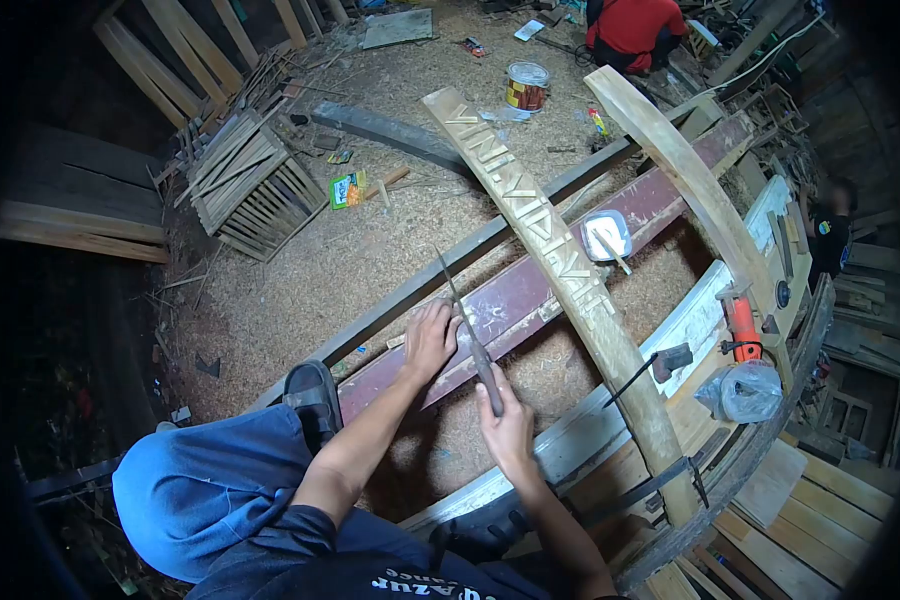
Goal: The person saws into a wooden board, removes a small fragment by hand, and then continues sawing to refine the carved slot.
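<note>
My right hand (508, 425) is wrapped round the dark handle of a saw-like tool (482, 362), whose thin blade points up and away to the left. My left hand (430, 338) presses down on the reddish-brown beam (505, 303), beside the blade, with its fingers together; anything small under them is hidden. To the right, a long pale board (545, 235) with raised wooden strips lies across the beams. A plastic tub (606, 236) of white paste with a stick in it stands on the reddish beam behind that board.
A curved plank (685, 165), an orange power tool (742, 328), a plastic bag (750, 392) and a clamp (670, 480) are at the right. A slatted crate (255, 185) and a paint can (527, 88) stand on the sawdust floor. Two other people are at the far side.
</note>
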Demonstrator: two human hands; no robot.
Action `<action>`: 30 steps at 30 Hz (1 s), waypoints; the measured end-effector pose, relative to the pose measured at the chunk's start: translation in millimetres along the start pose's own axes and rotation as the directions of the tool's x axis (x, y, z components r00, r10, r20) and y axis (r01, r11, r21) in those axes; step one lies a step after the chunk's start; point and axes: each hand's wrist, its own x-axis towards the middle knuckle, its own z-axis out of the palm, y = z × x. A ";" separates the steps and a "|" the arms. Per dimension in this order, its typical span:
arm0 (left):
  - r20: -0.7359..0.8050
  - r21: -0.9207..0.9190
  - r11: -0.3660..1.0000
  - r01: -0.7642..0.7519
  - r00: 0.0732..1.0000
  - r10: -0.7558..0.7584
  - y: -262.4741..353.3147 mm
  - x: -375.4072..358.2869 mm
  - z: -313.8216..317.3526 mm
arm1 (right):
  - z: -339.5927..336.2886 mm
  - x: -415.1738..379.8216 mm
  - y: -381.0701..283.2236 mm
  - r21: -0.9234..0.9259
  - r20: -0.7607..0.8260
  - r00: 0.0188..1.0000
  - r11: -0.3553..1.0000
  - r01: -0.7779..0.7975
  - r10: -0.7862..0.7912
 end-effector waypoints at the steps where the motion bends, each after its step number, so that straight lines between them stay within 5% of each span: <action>1: 0.003 0.006 1.000 0.000 1.000 0.000 -1.5 -1.7 -0.9 | -2.5 -0.9 -0.3 0.060 -0.020 1.000 0.998 0.024 -0.023; 6: -0.053 -0.008 1.000 -0.003 0.999 0.002 -0.7 -1.6 3.1 | 3.2 3.0 -0.2 0.010 -0.001 0.999 0.999 -0.032 0.032; 13: -0.067 -0.051 0.999 0.004 0.998 -0.008 -2.0 0.4 -0.1 | 10.0 14.6 12.2 0.167 -0.200 0.974 0.976 0.138 -0.104; 20: -0.017 -0.183 0.975 0.124 0.992 -0.129 -18.9 1.2 -14.0 | 19.0 37.6 14.2 -0.089 -0.078 0.990 0.990 0.112 -0.119; 22: -0.026 -0.195 0.972 0.127 0.991 -0.135 -18.8 7.8 -29.3 | 30.3 58.5 21.0 -0.245 -0.249 0.826 0.858 0.451 -0.505; 23: -0.032 -0.204 0.970 0.131 0.990 -0.141 -19.8 10.5 -36.8 | 31.9 61.2 22.1 -0.244 -0.247 0.825 0.856 0.455 -0.509; 30: -0.179 -0.311 0.950 0.010 0.981 -0.069 -22.7 35.1 -55.2 | 34.4 64.4 24.6 -0.587 0.046 0.846 0.670 0.454 -0.532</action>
